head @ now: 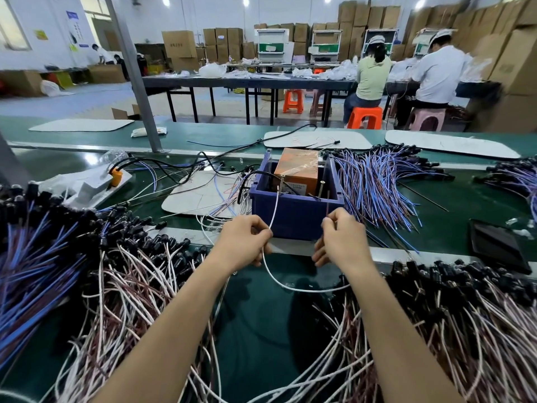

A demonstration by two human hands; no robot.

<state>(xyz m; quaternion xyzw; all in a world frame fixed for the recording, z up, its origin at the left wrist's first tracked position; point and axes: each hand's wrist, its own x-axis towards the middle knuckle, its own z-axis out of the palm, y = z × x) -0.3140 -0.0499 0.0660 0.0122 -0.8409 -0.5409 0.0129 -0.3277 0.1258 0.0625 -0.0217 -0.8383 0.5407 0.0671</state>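
Your left hand (244, 239) pinches the white wire (276, 203) in curled fingers. The wire loops low toward your right hand (340, 237), whose fingers pinch a thin dark wire (328, 205) before the blue bin (293, 216).

**Green workbench (261, 330) with conveyor belt (203, 135) behind it: surface load**

A blue bin (293, 219) stands mid-bench, just beside a white pad (200, 196) on its left and a fan of blue-purple wires (377, 181) on its right. Heaps of white-and-red wires with black ends lie on the near left (130, 286) and near right (465, 315), and a blue wire heap (35, 257) lies at far left. A black tray (497, 245) sits at the right edge and a clear bottle (114, 156) lies on the left. The belt carries three white mats (450, 144) and a small white packet (148, 131).
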